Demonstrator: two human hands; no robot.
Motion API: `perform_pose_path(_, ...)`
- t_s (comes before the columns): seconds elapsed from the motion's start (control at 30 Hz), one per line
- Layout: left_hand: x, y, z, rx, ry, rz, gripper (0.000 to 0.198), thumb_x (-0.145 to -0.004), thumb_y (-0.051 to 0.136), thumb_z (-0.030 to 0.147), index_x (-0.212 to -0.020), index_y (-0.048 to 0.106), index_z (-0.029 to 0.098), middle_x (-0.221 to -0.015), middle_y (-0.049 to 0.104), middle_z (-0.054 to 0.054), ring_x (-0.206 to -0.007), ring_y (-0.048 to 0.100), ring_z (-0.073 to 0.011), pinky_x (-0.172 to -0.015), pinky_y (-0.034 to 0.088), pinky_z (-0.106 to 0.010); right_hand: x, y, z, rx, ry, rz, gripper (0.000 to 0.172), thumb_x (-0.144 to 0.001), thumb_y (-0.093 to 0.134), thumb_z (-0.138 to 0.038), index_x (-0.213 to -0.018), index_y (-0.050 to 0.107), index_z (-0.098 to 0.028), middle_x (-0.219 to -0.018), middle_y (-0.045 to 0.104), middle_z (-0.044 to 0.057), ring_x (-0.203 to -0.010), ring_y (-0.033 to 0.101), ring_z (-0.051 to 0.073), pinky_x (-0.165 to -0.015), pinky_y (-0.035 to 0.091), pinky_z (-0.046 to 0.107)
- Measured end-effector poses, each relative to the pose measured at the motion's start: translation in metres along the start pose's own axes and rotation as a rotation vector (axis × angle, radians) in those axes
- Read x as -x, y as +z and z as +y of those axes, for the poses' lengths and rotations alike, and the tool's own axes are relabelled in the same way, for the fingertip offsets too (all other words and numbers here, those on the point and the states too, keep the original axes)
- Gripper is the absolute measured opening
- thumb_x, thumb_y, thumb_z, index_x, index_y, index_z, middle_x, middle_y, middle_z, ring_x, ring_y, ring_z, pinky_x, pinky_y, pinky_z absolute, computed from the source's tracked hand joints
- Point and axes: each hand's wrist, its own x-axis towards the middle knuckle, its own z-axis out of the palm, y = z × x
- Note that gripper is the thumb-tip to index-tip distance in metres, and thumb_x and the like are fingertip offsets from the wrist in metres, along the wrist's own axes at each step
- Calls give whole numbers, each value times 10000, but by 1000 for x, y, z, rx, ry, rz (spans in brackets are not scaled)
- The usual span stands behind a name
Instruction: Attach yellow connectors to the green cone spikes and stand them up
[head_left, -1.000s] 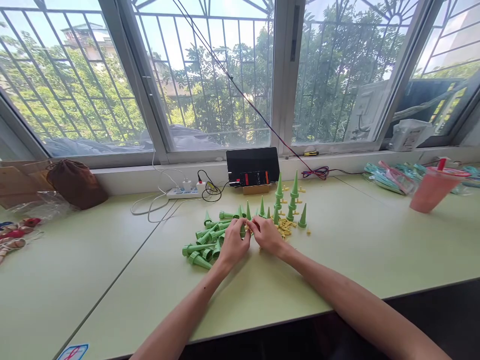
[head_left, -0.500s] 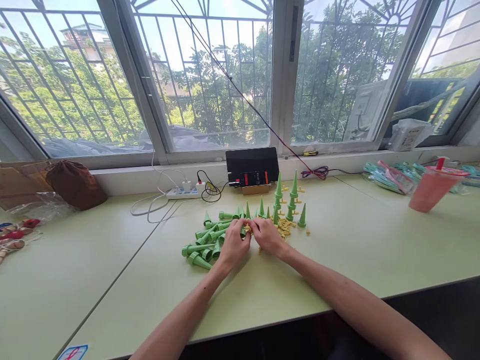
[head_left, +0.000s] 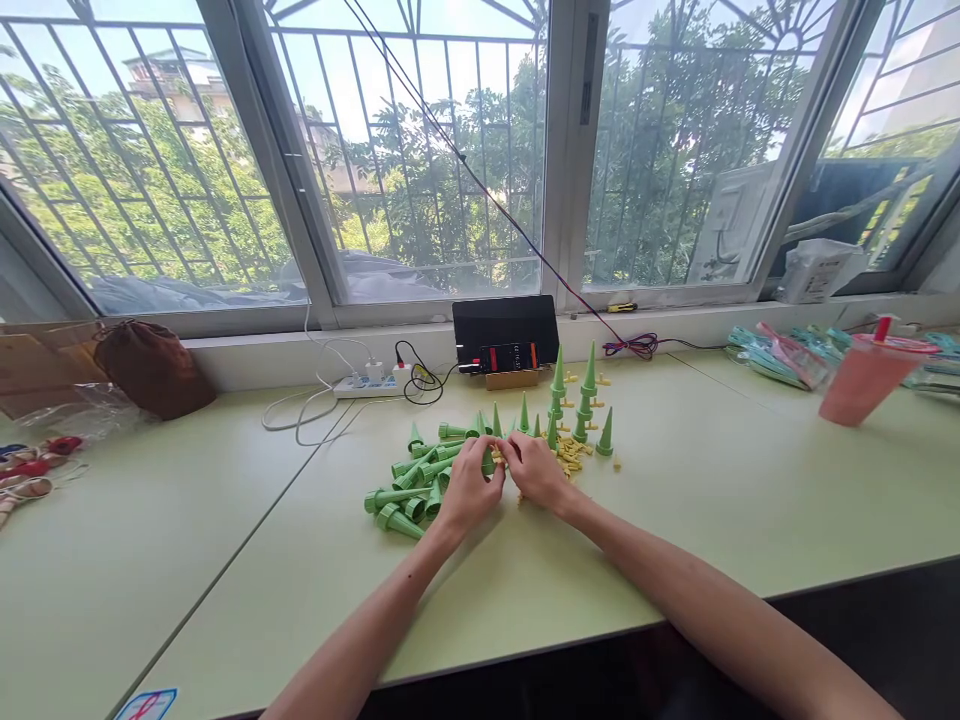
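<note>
My left hand (head_left: 475, 482) and my right hand (head_left: 534, 468) meet fingertip to fingertip over the table. Between their closed fingers shows a small yellow plastic valve (head_left: 497, 454), partly hidden by the fingers. Beside my left hand lies a heap of green plastic watering spikes (head_left: 401, 495), cone-shaped with ribbed caps. Close to my right hand is a pile of loose yellow valve pieces (head_left: 574, 455). Behind it rise upright stacked green spikes (head_left: 585, 400) with yellow valves sticking out sideways. A single green spike (head_left: 604, 435) stands at their right.
A dark tablet (head_left: 504, 330) leans at the back by the window, with a power strip (head_left: 367, 384) and cables to its left. At right stands a pink cup (head_left: 866, 380) near bagged items (head_left: 776, 355). A brown pouch (head_left: 154, 368) sits far left.
Both hands stay together at the same spot, with only slight finger movement around the yellow valve. The view has shifted very slightly.
</note>
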Motion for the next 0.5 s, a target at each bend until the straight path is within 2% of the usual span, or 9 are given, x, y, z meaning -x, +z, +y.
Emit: perform_pose_path(0.5,0,1,-3,-1,1,-20,243,-779,534,113,-1004,579,195,-965,604,-53,-918,569,-194,-790,463,-326,1,-1,0,21,14,-1,374,-984,382,-397,-710,518,-182,-626,557,10,-534,425,114,-513,229,242)
